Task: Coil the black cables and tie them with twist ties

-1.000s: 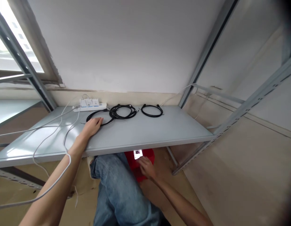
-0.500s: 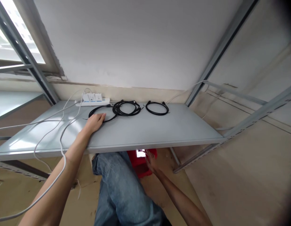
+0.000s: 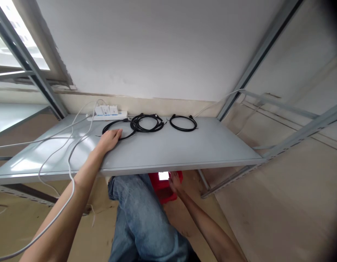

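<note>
My left hand (image 3: pixel 110 140) rests on the grey metal shelf (image 3: pixel 163 149), its fingers curled in at the near side of a black cable coil (image 3: pixel 128 137); what is under the fingers is hidden. Beside that coil lies a thicker bundle of black cable (image 3: pixel 148 130), touching it. Farther right, a single black coil (image 3: pixel 183 130) lies apart. Below the shelf, my right hand (image 3: pixel 175 181) is beside a bright phone-like screen (image 3: pixel 163 176) on a red stool (image 3: pixel 164 193), fingers extended.
A white power strip (image 3: pixel 107 117) with plugs stands against the wall. White cables (image 3: pixel 72 178) hang over the shelf's left front edge and across my left forearm. Metal posts (image 3: pixel 255 62) rise at both ends. My jeans-clad leg (image 3: pixel 146 218) is below the front edge.
My right hand has shifted slightly away from the screen, uncovering more of it. The view has tilted a little. My left hand stays by the left coil.
</note>
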Tool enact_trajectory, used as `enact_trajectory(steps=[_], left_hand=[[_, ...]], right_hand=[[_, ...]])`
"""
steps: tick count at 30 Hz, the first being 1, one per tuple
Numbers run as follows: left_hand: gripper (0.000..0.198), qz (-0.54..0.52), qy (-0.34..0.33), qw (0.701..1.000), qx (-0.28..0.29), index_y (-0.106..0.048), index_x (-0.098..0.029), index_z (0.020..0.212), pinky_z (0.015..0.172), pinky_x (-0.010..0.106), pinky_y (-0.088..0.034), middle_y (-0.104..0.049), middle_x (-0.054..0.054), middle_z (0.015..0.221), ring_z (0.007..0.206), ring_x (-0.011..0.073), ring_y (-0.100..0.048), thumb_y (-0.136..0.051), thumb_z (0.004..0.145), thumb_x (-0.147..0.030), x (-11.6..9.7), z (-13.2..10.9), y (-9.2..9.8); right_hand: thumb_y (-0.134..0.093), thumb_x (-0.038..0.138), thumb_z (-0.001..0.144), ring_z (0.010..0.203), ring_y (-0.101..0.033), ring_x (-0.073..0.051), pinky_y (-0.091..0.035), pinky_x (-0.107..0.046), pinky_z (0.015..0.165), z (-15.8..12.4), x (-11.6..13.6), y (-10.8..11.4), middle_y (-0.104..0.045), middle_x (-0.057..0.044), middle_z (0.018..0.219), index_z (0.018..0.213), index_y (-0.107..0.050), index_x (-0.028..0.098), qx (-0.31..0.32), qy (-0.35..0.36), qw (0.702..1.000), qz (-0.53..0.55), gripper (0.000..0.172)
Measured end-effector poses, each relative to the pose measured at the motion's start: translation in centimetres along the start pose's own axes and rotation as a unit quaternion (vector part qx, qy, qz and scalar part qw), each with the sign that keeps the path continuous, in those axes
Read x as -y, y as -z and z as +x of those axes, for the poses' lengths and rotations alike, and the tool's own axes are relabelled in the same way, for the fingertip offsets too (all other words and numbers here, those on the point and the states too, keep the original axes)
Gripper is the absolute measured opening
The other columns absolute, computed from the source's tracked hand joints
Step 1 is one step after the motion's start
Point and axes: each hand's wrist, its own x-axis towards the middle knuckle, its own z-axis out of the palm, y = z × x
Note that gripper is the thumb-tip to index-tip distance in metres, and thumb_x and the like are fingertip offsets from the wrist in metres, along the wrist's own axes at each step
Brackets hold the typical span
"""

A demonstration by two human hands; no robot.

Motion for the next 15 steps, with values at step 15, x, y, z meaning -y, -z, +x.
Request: enact_trajectory(steps=[15], left_hand=[[0.051, 0.001, -0.001, 1.0, -0.003, -0.055, -0.024, 0.071, 0.07, 0.034, -0.038, -0.064, 0.008, 0.071, 0.074, 0.0256, -0.06, -0.029, 0.102, -0.055, -0.16, -0.07, 0.05]], right_hand=[[-0.044, 0.001, 0.063, 0.125, -0.062, -0.03, -0.045, -0.057, 0.118, 0.48, 0.21, -0.62, -0.072, -0.008, 0.126, 0.129, -0.071, 0.025, 0.01, 0.025, 1.0, 0.005, 0.075]])
